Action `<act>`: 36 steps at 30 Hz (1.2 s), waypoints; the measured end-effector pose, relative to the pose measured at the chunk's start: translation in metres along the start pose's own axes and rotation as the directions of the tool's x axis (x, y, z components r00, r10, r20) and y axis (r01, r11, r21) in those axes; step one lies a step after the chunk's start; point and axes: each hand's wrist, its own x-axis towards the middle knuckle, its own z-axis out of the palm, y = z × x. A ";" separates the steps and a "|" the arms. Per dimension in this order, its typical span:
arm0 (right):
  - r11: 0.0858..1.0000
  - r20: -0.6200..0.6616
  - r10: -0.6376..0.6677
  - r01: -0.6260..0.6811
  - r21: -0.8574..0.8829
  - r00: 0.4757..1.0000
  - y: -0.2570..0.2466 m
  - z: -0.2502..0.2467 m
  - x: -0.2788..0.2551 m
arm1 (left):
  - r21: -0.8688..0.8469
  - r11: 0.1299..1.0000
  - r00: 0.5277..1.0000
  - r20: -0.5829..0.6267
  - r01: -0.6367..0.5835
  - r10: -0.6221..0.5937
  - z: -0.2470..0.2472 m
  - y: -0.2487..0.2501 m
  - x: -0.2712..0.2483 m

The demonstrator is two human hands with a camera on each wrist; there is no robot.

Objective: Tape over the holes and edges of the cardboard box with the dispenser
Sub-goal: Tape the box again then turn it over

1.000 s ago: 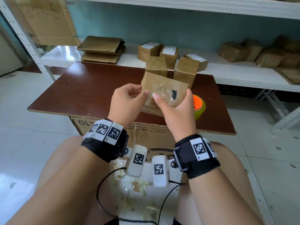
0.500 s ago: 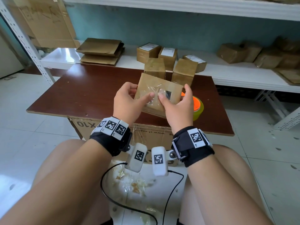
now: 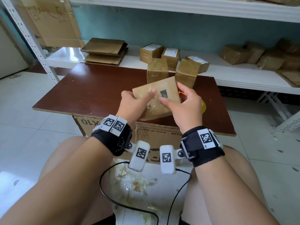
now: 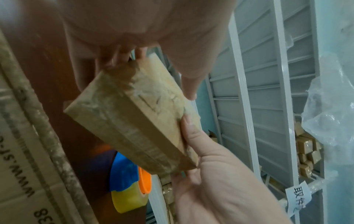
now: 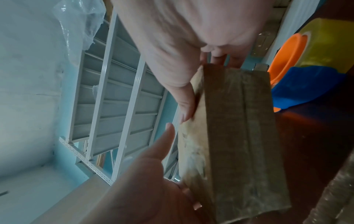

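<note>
A small brown cardboard box [image 3: 168, 86] is held up over the dark table, its top face wrinkled with clear tape and showing a dark rectangular hole [image 3: 163, 93]. My left hand [image 3: 134, 104] grips its left side, thumb on the top face. My right hand [image 3: 186, 103] holds its right side, thumb beside the hole and index finger at the far corner. The wrist views show the box [image 4: 134, 118] [image 5: 239, 128] end-on between both hands. The dispenser [image 3: 203, 107] [image 4: 126, 186] [image 5: 306, 60], orange, blue and yellow, lies on the table, mostly hidden behind my right hand.
Two more small boxes [image 3: 157, 72] [image 3: 187, 72] stand on the table [image 3: 97, 95] behind the held one. A large carton [image 3: 154, 132] sits under the table's front edge. The white shelf [image 3: 235, 75] carries flat cardboard [image 3: 103, 51] and several parcels. Tape scraps lie between my knees.
The box has been turned counter-clockwise and sits a little lower and further left. My right thumb has slid down its face, and my right index finger now reaches the far corner.
</note>
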 end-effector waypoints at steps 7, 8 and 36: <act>0.994 0.015 -0.053 0.051 0.094 0.999 -0.004 0.001 -0.001 | 0.002 0.999 0.991 -0.127 0.036 -0.036 0.007 0.000 -0.003; 0.994 0.010 -0.054 0.053 0.101 0.999 -0.004 -0.001 0.001 | -0.049 0.996 0.991 -0.108 0.071 -0.076 0.008 0.002 -0.002; 0.985 0.058 -0.159 0.154 0.080 0.986 0.003 0.013 0.010 | -0.377 0.848 0.927 0.116 0.373 -0.357 -0.005 0.003 0.008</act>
